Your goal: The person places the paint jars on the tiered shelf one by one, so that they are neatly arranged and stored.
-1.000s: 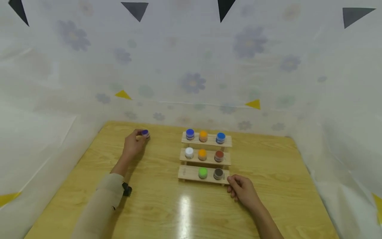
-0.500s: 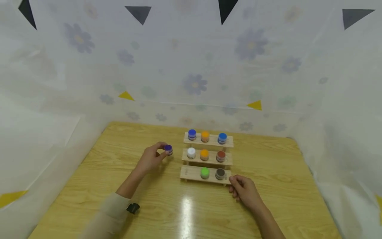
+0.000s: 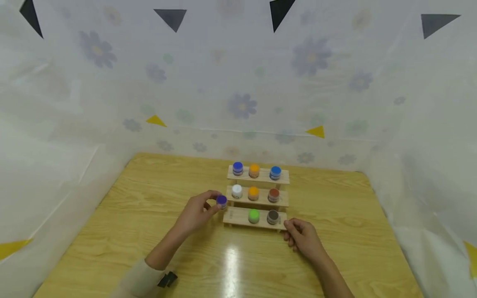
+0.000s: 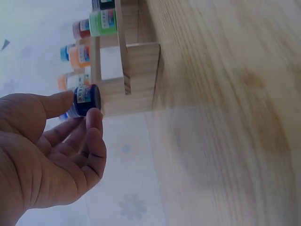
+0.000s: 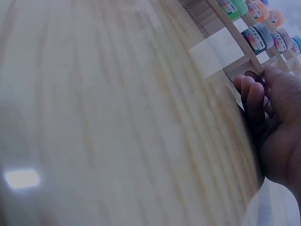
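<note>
My left hand (image 3: 195,213) pinches a small dark purple paint jar (image 3: 221,201) between thumb and fingers, just left of a three-tier wooden rack (image 3: 242,222). In the left wrist view the dark jar (image 4: 86,100) is held above the table, close to the rack's end. My right hand (image 3: 303,238) pinches the right end of the lowest shelf between thumb and curled fingers. On that shelf stand a green jar (image 3: 254,215) and a black jar (image 3: 273,216), with bare wood at its left end.
The middle shelf bears a white jar (image 3: 236,191), an orange jar (image 3: 253,193) and a brown-red jar (image 3: 273,195). A blue-violet jar (image 3: 237,168), another orange jar (image 3: 254,170) and a blue jar (image 3: 275,172) stand on top. Flowered sheeting (image 3: 238,82) encloses the wooden table (image 3: 149,186).
My left hand has carried the purple jar from the table's far left, rightward and nearer, to the rack's left side. My right hand has stayed at the lowest shelf's right end.
</note>
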`<state>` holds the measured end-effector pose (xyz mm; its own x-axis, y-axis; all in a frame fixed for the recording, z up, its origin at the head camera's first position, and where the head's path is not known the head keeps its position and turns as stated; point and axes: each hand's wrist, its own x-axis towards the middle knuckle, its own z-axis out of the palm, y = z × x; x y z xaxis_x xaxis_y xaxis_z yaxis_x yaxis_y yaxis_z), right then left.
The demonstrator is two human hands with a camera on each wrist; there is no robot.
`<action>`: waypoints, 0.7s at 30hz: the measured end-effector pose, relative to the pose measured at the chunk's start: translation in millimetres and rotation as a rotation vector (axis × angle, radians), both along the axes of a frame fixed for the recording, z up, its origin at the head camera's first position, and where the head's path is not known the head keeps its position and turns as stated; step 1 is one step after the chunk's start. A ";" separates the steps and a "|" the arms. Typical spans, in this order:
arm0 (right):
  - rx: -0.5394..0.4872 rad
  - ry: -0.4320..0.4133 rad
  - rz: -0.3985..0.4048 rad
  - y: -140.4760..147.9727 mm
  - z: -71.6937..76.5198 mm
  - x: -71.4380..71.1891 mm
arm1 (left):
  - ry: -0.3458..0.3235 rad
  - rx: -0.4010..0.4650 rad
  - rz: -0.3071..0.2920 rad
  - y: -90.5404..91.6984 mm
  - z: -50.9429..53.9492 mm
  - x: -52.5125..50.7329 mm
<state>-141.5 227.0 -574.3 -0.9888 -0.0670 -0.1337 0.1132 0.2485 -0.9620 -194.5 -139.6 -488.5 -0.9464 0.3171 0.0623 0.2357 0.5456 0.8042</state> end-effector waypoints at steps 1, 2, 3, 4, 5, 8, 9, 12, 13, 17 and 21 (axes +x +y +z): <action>0.001 0.004 -0.001 -0.3 0.5 -0.3 | 0.007 0.000 -0.002 3.1 1.4 1.8; 0.002 0.011 -0.001 -0.3 0.6 -0.6 | 0.016 -0.005 -0.008 6.0 2.7 3.6; 0.001 0.014 -0.003 -0.8 1.0 -0.5 | 0.032 -0.012 -0.013 8.6 3.1 4.8; 0.002 0.020 -0.001 -0.8 0.4 -0.6 | 0.045 -0.014 -0.014 11.0 3.3 6.3; 0.000 0.021 0.000 -1.2 0.4 -0.5 | 0.058 -0.015 -0.014 13.1 3.2 7.9; 0.005 0.014 0.002 -1.9 0.2 0.0 | 0.087 -0.005 -0.007 18.5 -0.5 11.5; 0.007 0.010 0.002 -2.0 0.3 0.1 | 0.089 0.004 -0.002 20.1 -1.9 12.7; 0.014 0.006 0.000 -1.5 1.1 -1.2 | 0.089 0.023 0.004 24.5 -5.6 16.0; 0.016 0.007 -0.003 -1.0 1.1 -2.1 | 0.087 0.028 -0.001 26.1 -6.4 16.6; 0.018 0.008 -0.010 0.3 1.3 -4.6 | 0.083 0.027 -0.042 32.3 -10.6 16.7; 0.006 -0.005 -0.007 -0.7 0.6 -3.7 | 0.095 0.007 -0.082 37.5 -16.9 16.3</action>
